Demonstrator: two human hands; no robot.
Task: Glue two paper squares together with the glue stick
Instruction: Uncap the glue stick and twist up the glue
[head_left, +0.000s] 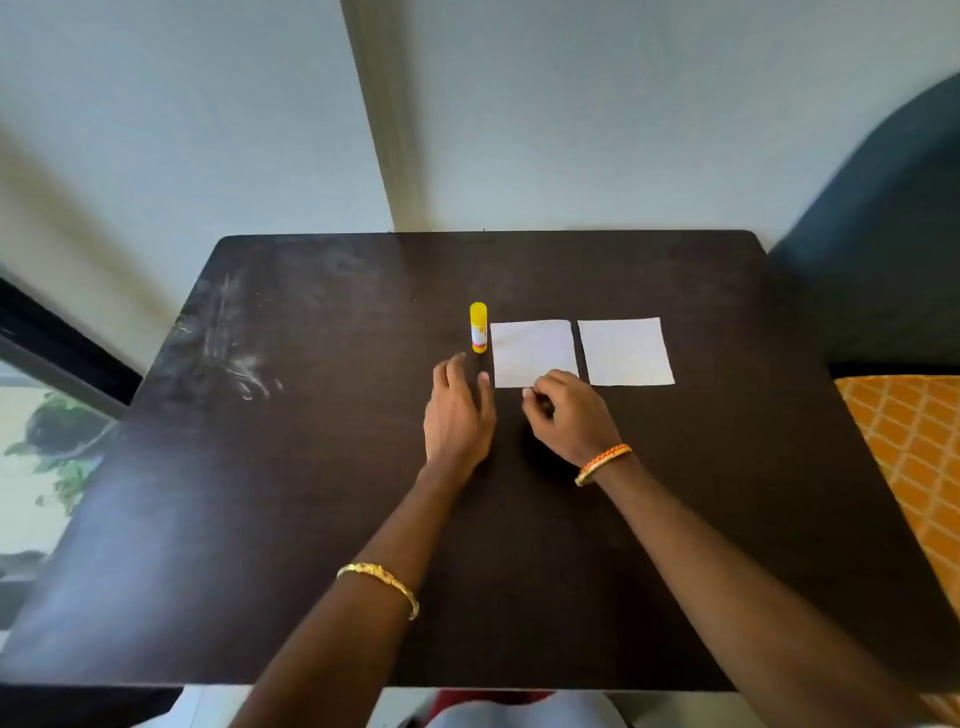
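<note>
Two white paper squares lie side by side on the dark table (322, 519), the left square (530, 348) and the right square (626, 351). A yellow glue stick (478, 327) lies just left of the left square, cap on. My left hand (457, 410) hovers below the glue stick with fingers straight, holding nothing. My right hand (569, 415) sits at the near edge of the left square, fingers curled, with fingertips at the paper's bottom edge; whether it pinches the paper is not visible.
White scuff marks (234, 358) streak the table's left part. A dark chair back (883, 249) stands at the right, above an orange patterned cushion (914, 457). A wall rises behind the table's far edge.
</note>
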